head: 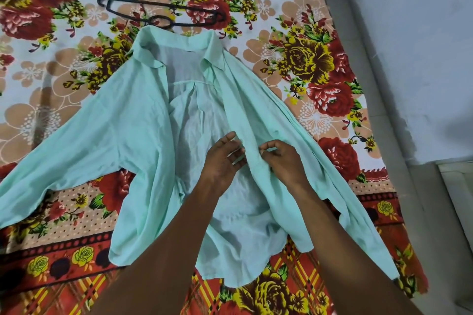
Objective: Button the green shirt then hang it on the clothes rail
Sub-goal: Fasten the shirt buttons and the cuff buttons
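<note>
A pale green shirt (133,135) lies spread open on the flowered bed sheet, collar at the far end, sleeves out to both sides, the front unbuttoned with the inside showing. Both hands meet at the right front edge, about halfway down. My left hand (224,158) lies on the inner cloth with its fingers under that edge. My right hand (281,158) pinches the placket between thumb and forefinger. A black plastic hanger (163,11) lies flat on the sheet just beyond the collar. No clothes rail is in view.
The flowered sheet (314,64) covers the bed; its right edge runs down beside a grey floor (414,46). A pale box-like object (458,186) sits at the far right on the floor.
</note>
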